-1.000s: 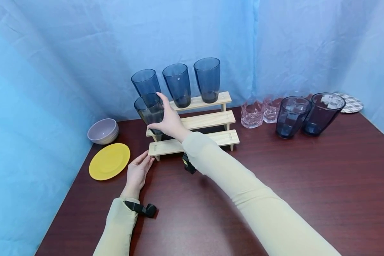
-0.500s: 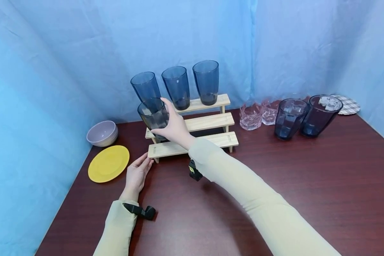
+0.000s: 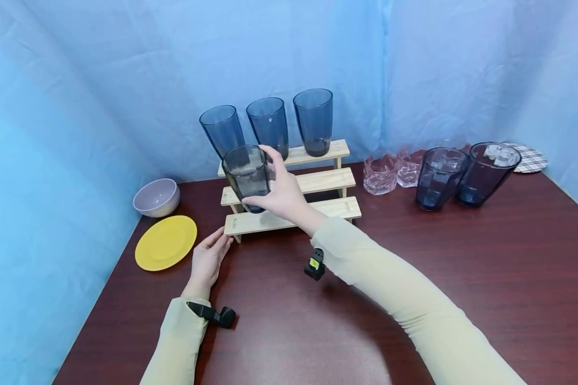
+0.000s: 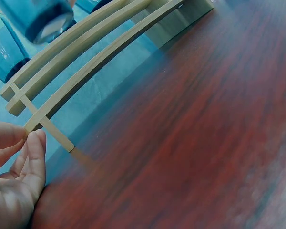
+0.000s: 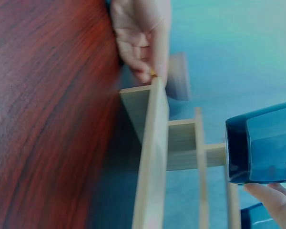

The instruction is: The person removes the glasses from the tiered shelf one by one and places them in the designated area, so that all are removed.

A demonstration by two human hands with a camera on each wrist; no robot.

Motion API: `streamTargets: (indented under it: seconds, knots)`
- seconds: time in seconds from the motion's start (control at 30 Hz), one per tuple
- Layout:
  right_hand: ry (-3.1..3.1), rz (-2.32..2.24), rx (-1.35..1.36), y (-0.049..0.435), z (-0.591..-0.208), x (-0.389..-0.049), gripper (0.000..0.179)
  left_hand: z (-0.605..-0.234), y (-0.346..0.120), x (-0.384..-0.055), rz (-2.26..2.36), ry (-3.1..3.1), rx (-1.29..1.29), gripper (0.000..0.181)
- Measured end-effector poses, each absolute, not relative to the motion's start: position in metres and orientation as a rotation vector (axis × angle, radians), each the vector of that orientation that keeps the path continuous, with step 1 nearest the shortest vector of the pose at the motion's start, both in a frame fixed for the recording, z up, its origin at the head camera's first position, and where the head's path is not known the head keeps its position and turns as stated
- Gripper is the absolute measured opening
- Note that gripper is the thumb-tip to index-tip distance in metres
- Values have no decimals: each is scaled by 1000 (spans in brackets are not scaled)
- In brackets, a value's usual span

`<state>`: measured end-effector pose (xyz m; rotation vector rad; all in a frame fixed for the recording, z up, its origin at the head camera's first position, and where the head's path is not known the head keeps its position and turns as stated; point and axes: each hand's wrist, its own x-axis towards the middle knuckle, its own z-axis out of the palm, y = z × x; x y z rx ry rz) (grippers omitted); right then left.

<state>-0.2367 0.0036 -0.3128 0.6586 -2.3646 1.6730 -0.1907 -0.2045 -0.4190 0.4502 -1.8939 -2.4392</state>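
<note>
My right hand (image 3: 289,192) grips a dark, clear glass tumbler (image 3: 243,179), thumb on the near side and fingers at the far side. The tumbler hangs over the left part of a three-step wooden rack (image 3: 337,207), its base apart from the steps in the right wrist view. At the rack's lower left corner, my left hand (image 3: 207,264) pinches the end of the front step; the left wrist view shows thumb and fingertips (image 4: 36,143) there. Three blue tumblers (image 3: 313,123) stand in a row on the top step; the held one partly covers the left tumbler.
Left of the rack lie a yellow plate (image 3: 166,243) and a lilac bowl (image 3: 156,198). To its right stand clear pinkish glasses (image 3: 380,175) and two dark tumblers (image 3: 435,182). A checked round mat (image 3: 530,158) lies behind them. Blue cloth (image 3: 173,96) hangs around the table.
My right hand has carried the tumbler to the right and slightly toward me, away from the rack's left end. The left hand keeps its place on the front step.
</note>
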Motion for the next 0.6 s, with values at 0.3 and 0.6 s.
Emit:
streamTargets:
  seconds: [0.3,0.6]
  knots:
    - [-2299,1749,670,44,-299,-219,103,-418,-204,-192,-2428,-1895,457,43]
    - [-2178,1851,671,81,-295,-208,103,-420,-204,-192,-2422,-1887,466,43]
